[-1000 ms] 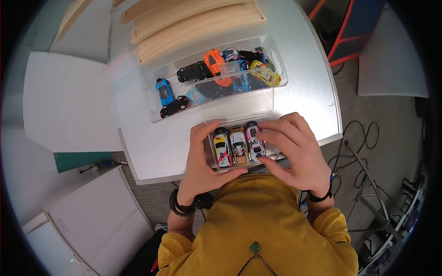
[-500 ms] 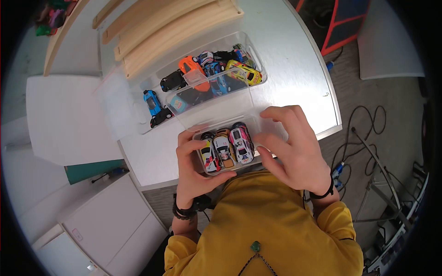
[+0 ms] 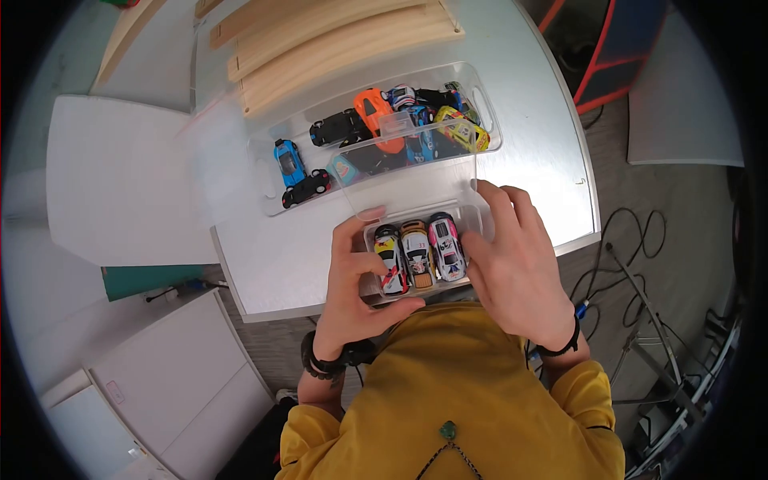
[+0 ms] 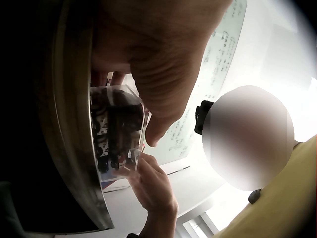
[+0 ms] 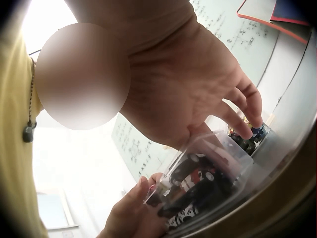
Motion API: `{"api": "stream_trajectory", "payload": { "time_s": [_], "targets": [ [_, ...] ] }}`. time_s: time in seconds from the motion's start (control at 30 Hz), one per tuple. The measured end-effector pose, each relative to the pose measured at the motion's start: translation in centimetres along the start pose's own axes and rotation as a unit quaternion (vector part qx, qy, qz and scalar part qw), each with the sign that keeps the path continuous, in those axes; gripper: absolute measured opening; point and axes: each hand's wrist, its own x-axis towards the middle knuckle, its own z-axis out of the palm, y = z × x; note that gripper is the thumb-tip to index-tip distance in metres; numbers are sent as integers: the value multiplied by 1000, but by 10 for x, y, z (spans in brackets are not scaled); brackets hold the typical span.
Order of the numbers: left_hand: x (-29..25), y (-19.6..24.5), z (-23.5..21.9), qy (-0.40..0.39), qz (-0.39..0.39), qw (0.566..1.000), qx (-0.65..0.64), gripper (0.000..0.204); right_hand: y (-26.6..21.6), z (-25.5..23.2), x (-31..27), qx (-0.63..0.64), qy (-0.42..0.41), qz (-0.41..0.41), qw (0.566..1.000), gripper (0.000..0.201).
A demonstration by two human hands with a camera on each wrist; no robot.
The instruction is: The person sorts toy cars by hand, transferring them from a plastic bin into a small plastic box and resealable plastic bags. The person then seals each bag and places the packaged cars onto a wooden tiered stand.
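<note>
A small clear plastic box (image 3: 373,282) stands at the table's near edge, its lid (image 3: 424,192) hinged open away from the person. Three toy cars lie side by side in it: a yellow-and-white one (image 3: 390,258), a brown-and-white one (image 3: 417,254) and a pink-and-white one (image 3: 448,246). My left hand (image 3: 349,280) grips the box's left end, fingers on the far side and thumb along the near wall. My right hand (image 3: 518,272) is at the right end, thumb down inside beside the pink-and-white car, other fingers loosely bent outside the wall in the right wrist view.
Behind the lid lies a long clear tray (image 3: 276,210) of toy cars, among them an orange one (image 3: 370,108) and a blue one (image 3: 289,162). Wooden boards (image 3: 344,56) are at the table's back. Cables (image 3: 640,232) and a metal stand (image 3: 652,336) are on the floor to the right.
My right hand drew back from the pink-and-white car, then returned with its thumb at the car's right side. The left hand keeps its hold on the box. The head view swung away and back.
</note>
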Motion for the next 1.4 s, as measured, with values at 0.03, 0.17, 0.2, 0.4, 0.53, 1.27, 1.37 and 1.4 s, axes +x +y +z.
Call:
{"api": "stream_trajectory", "payload": {
  "time_s": [0.03, 0.17, 0.2, 0.4, 0.53, 1.27, 1.37, 1.4],
  "targets": [
    [-1, 0, -2, -4, -6, 1000, -16, 55, 0, -1, 0, 1, -10, 5, 1000, 24],
    [-2, 7, -2, 6, -61, 997, -43, 52, -1, 2, 1, -8, -24, 14, 1000, 28],
    [-2, 8, -2, 9, -61, 997, -43, 52, -2, 2, 1, -9, -26, 11, 1000, 28],
    [0, 11, -3, -27, -48, 998, 39, 65, -1, 0, 3, 0, -29, 12, 999, 31],
    [-3, 6, -1, -10, -43, 999, 20, 71, 0, 1, 3, 12, -35, 5, 999, 30],
    [4, 16, 3, -46, -16, 989, 139, 77, 0, 8, 0, 35, -35, -25, 998, 26],
    [4, 16, 3, -45, -14, 989, 142, 76, 1, 5, 0, 33, -45, -29, 998, 25],
    [4, 17, 3, -45, -14, 989, 141, 76, 2, 5, 0, 33, -45, -29, 998, 25]
  ]
}}
